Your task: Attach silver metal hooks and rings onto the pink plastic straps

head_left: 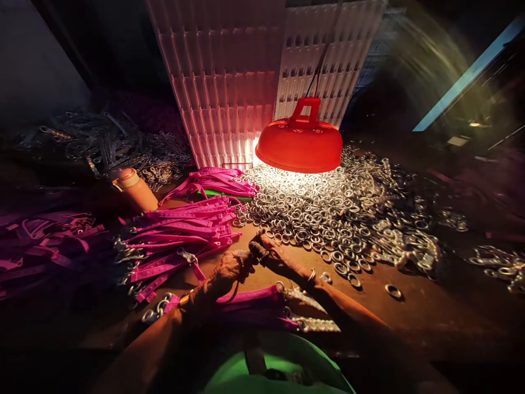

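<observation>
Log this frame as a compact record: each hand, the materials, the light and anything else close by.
left hand: fingers curled, meeting the right hand; whatever it grips is too dark to tell
right hand: fingers bent, close against the left; grip unclear
pink straps: heaped beyond the left forearm, some with metal fittings
metal rings: loose pile beyond the hands, right of the straps
light: red lamp, lit, hanging above the rings
nearby: orange bottle behind the straps
</observation>
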`<state>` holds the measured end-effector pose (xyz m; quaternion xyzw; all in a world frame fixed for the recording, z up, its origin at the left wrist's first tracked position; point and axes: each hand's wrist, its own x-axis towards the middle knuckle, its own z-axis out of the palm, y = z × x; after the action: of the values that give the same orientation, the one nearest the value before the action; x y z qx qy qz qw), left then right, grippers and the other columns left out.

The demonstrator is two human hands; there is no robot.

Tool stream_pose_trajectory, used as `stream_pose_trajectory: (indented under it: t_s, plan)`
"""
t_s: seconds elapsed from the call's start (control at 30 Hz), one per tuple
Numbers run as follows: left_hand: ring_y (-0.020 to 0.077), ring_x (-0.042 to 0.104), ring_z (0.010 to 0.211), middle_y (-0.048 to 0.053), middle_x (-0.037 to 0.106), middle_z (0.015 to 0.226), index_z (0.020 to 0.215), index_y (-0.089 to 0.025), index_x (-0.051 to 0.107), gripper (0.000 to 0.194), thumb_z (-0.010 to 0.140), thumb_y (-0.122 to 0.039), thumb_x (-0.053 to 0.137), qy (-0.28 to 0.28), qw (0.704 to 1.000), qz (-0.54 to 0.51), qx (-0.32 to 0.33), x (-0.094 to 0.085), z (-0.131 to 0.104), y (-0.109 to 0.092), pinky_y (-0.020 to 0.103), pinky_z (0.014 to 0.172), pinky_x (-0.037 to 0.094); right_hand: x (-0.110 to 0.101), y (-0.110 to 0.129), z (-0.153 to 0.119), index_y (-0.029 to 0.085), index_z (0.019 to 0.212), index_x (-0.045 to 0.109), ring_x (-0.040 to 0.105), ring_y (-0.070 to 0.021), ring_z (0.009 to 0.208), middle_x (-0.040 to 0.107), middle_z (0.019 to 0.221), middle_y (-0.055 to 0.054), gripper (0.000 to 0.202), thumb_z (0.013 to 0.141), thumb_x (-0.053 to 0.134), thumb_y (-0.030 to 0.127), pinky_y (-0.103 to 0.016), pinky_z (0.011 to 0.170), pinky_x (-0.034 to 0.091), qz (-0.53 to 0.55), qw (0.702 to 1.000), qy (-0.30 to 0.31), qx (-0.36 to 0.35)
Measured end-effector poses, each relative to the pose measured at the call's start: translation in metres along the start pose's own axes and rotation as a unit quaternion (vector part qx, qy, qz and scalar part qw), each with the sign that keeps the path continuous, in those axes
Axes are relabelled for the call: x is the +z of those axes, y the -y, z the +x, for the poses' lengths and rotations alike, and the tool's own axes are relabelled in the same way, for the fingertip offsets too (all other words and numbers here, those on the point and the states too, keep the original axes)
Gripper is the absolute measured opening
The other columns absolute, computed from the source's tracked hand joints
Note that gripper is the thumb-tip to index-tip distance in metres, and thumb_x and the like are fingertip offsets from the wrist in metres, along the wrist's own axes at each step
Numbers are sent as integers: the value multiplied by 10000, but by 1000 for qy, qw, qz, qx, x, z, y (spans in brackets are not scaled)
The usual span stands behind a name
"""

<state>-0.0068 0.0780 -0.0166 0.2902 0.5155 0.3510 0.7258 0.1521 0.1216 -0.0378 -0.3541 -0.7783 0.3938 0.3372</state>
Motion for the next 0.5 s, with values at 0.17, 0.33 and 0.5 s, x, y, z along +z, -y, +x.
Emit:
stream_pose_trajectory:
  t_s: [0.17,0.33,0.5]
  plan:
    - [29,215,357,-70,323,410,581,-139,530,324,579,-411,704,32,997,76,14,1,-34,-26,212,389,110,-11,43,-26,166,1061,466,395,-69,462,555,681,12,213,867,470,254,-192,427,294,-26,993,113,-18]
    - [39,191,414,-59,273,441,479,-162,421,429,622,-449,707,97,978,176,-48,-1,-54,-11,229,403,83,1,59,-72,175,1075,481,351,-77,473,558,646,8,227,875,502,279,-224,462,246,-52,991,120,17]
    - [65,355,425,1,430,458,461,-122,527,409,509,-431,790,138,984,43,-105,5,-60,29,230,413,170,18,53,-107,201,955,544,392,-101,487,550,626,5,203,844,541,372,-233,459,286,25,989,90,114]
